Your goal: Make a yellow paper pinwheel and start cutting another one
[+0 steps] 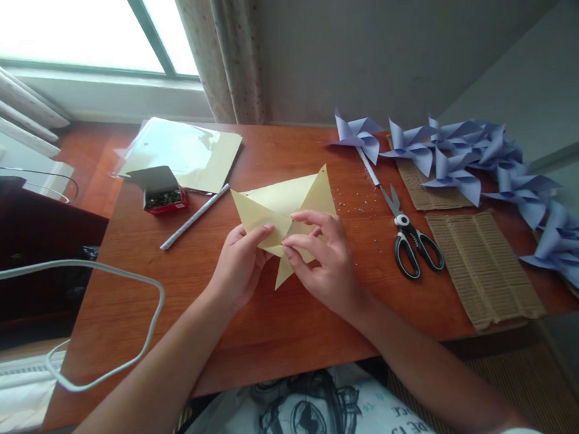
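A yellow paper sheet [282, 196], cut into pointed flaps, is held over the table between both hands. My left hand [242, 257] grips its left side, the thumb on top and the fingers beneath. My right hand [325, 257] is closed near the sheet's centre, thumb and index finger pinched together on the paper; any small item between them is too small to make out. One pointed flap hangs below the hands, and a small hole shows at the upper right tip.
Scissors [403, 220] lie right of the hands, beside brown cardboard [484, 265]. Several purple pinwheels [454, 174] line the right side. At left are a red box [165, 200] of small metal pieces, a rolled paper stick [194, 216], stacked sheets [215, 162] and a white cable [156, 308].
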`<state>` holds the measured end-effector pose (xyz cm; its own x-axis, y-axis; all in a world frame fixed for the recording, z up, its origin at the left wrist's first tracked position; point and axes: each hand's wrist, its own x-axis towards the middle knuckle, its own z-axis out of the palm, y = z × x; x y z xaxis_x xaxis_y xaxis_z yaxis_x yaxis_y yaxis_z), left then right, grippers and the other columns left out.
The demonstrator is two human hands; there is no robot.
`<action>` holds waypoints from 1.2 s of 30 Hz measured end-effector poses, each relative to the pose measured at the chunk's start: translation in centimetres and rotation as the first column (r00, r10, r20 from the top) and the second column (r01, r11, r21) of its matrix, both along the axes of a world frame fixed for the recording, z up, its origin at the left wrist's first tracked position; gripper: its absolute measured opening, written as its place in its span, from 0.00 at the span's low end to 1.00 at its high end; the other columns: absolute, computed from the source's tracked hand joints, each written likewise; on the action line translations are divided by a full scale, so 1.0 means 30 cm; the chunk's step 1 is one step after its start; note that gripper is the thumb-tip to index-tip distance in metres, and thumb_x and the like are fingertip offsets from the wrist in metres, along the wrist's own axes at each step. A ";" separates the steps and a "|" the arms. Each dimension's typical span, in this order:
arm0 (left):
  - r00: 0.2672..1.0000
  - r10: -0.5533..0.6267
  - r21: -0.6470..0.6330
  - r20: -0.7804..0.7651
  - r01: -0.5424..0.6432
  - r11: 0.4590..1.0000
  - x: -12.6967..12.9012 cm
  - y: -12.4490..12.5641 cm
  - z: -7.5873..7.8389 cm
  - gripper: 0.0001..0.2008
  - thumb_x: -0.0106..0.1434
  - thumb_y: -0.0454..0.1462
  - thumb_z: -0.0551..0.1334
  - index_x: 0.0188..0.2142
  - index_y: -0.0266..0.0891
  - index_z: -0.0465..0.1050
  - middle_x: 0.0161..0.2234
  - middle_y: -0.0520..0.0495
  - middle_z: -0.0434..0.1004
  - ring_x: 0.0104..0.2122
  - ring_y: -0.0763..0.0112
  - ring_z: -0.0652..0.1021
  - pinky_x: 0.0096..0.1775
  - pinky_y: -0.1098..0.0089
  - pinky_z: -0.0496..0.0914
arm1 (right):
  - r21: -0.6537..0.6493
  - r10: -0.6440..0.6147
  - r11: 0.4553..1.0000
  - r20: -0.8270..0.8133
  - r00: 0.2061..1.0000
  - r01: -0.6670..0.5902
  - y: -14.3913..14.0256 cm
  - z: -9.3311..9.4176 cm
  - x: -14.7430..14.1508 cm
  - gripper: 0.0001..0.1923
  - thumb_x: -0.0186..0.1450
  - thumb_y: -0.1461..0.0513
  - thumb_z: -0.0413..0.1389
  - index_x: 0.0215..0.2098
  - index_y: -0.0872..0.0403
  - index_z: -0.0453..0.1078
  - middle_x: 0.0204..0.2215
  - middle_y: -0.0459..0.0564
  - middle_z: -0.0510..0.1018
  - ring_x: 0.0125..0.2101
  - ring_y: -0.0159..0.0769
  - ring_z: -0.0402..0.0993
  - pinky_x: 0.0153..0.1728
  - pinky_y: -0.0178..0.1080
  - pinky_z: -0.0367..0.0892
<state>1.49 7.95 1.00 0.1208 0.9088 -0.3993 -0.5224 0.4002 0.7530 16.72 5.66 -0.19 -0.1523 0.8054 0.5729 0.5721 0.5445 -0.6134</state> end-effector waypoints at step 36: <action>0.967 -0.101 0.290 -0.235 0.169 0.942 -0.003 -0.011 -0.030 0.21 0.56 0.36 0.74 0.49 0.37 0.81 0.48 0.41 0.84 0.48 0.56 0.82 0.52 0.64 0.74 | -0.241 -0.111 0.968 -0.183 0.977 0.064 0.040 0.018 0.048 0.03 0.67 0.64 0.60 0.36 0.50 0.77 0.34 0.48 0.78 0.35 0.36 0.73 0.34 0.39 0.70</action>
